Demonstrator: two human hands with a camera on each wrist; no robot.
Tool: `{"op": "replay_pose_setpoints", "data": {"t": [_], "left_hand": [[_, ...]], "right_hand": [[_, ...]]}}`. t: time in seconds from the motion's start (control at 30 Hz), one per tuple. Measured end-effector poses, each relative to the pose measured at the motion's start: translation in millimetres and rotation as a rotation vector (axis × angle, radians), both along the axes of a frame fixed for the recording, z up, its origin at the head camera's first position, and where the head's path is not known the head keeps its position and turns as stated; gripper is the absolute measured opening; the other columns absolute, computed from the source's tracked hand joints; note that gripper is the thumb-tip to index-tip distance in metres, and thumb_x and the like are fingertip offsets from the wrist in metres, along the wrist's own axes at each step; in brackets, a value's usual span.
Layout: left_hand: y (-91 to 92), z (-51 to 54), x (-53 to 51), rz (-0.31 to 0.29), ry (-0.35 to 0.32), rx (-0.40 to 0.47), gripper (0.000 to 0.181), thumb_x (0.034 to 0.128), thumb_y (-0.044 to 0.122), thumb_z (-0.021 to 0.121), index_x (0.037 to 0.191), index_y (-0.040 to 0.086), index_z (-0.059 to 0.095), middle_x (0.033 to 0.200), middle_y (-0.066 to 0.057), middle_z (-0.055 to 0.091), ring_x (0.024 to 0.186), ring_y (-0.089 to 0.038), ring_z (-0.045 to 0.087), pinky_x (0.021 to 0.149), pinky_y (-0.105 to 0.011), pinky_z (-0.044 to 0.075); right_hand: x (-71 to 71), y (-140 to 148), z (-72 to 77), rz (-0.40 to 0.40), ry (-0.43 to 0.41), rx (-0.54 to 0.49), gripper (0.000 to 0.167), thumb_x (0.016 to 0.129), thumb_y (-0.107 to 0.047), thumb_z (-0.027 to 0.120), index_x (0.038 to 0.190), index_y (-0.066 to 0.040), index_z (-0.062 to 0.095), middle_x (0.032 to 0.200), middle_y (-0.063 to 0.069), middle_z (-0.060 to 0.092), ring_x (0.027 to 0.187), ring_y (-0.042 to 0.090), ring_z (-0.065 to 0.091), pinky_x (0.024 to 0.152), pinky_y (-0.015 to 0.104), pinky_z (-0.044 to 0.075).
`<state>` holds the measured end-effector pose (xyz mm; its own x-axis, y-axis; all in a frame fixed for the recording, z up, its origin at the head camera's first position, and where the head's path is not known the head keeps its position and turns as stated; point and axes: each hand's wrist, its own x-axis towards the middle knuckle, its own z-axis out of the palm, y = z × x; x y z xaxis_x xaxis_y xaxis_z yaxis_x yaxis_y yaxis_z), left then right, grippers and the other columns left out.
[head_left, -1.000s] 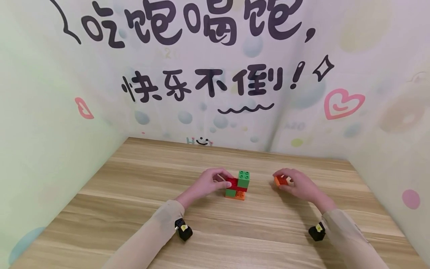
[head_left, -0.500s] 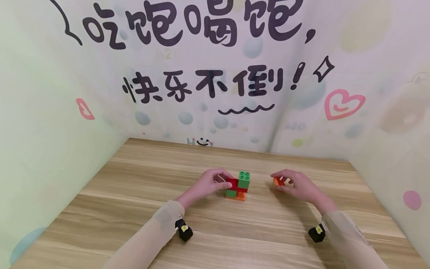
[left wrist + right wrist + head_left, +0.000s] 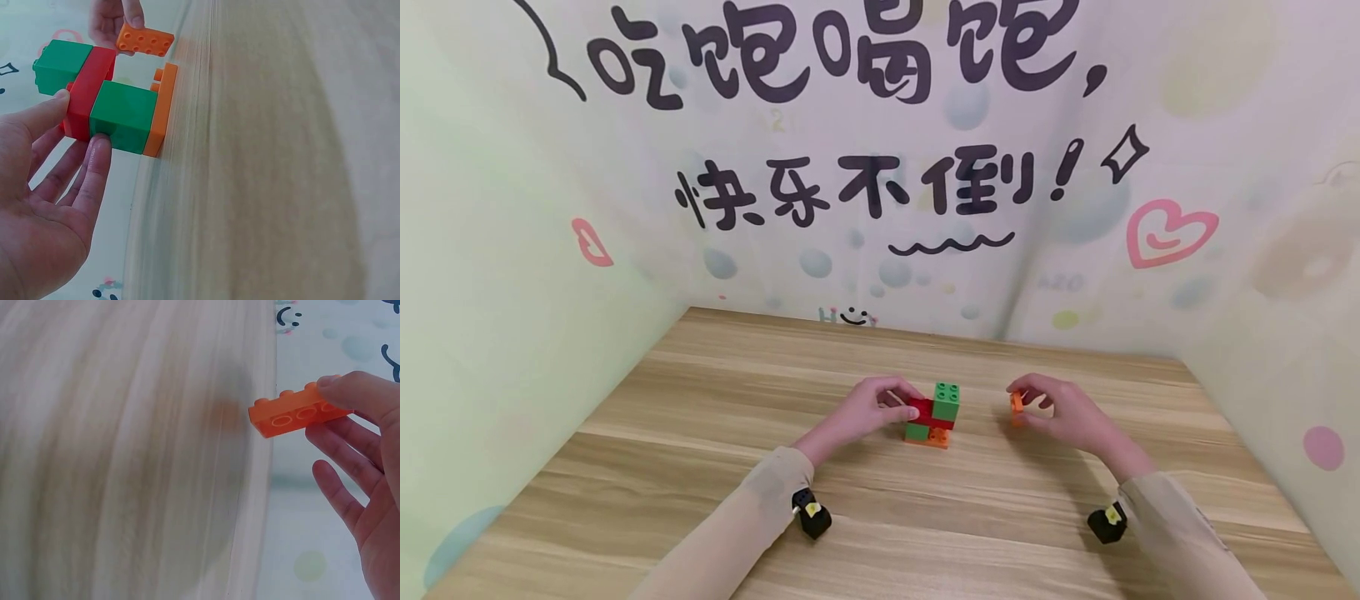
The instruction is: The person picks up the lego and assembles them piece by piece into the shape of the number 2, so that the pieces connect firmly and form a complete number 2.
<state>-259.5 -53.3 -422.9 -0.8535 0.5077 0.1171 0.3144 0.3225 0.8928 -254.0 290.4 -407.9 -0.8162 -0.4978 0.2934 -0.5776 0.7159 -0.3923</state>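
Observation:
A small stack of toy building bricks stands on the table: an orange base brick (image 3: 939, 437), a lower green brick (image 3: 124, 114), a red brick (image 3: 90, 94) across it, and an upper green brick (image 3: 947, 401) at the red one's right end. My left hand (image 3: 867, 414) grips the stack by the red brick's left end, thumb in front, other fingers partly hidden behind. To the right, apart from the stack, my right hand (image 3: 1063, 410) pinches a studded orange brick (image 3: 284, 415) between thumb and fingers. This brick is tilted on edge, above the table.
The wood-grain table (image 3: 880, 517) meets a printed wall sheet (image 3: 820, 283) close behind the hands. Side walls rise at left and right. Each wrist carries a small black camera, one by the left sleeve (image 3: 737, 517), one by the right sleeve (image 3: 1180, 525).
In my right hand the orange brick has turned from showing its broad face to a narrow, upright side. My left hand and the stack stay in place.

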Motion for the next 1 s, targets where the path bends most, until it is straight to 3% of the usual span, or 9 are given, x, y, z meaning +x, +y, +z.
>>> {"op": "replay_pose_setpoints", "data": {"t": [0.27, 0.5, 0.7, 1.0], "left_hand": [[-0.3, 0.6, 1.1, 0.010, -0.004, -0.002, 0.021, 0.0913, 0.017, 0.071, 0.112, 0.014, 0.071, 0.108, -0.008, 0.071, 0.087, -0.014, 0.065, 0.079, -0.025, 0.054], [-0.5, 1.0, 1.5, 0.006, -0.016, 0.013, 0.021, 0.0912, 0.017, 0.071, 0.112, 0.012, 0.071, 0.108, -0.009, 0.071, 0.089, -0.017, 0.066, 0.079, -0.025, 0.055], [-0.1, 1.3, 2.5, 0.010, -0.027, 0.008, 0.022, 0.0914, 0.017, 0.071, 0.113, 0.012, 0.071, 0.109, -0.010, 0.071, 0.090, -0.018, 0.065, 0.078, -0.024, 0.054], [-0.4, -0.2, 1.5, 0.018, -0.022, -0.002, 0.022, 0.0914, 0.018, 0.071, 0.113, 0.014, 0.071, 0.109, -0.007, 0.071, 0.088, -0.014, 0.065, 0.079, -0.025, 0.055]], "right_hand": [[1.3, -2.5, 1.0, -0.011, -0.005, 0.014, 0.033, 0.083, -0.011, 0.078, 0.113, -0.018, 0.065, 0.103, -0.005, 0.072, 0.091, 0.012, 0.067, 0.074, 0.028, 0.055], [0.2, -2.5, 1.3, 0.006, 0.038, 0.014, 0.035, 0.080, -0.009, 0.079, 0.112, -0.013, 0.065, 0.100, -0.004, 0.073, 0.089, 0.016, 0.068, 0.073, 0.035, 0.057], [1.8, -3.0, 3.3, 0.044, 0.081, 0.006, 0.041, 0.080, -0.006, 0.078, 0.119, -0.014, 0.068, 0.108, 0.000, 0.073, 0.087, 0.019, 0.066, 0.074, 0.029, 0.057], [0.4, -7.6, 3.5, 0.064, 0.113, -0.039, 0.033, 0.076, 0.000, 0.080, 0.105, -0.011, 0.069, 0.098, -0.003, 0.073, 0.082, 0.010, 0.065, 0.072, 0.028, 0.058]]}}
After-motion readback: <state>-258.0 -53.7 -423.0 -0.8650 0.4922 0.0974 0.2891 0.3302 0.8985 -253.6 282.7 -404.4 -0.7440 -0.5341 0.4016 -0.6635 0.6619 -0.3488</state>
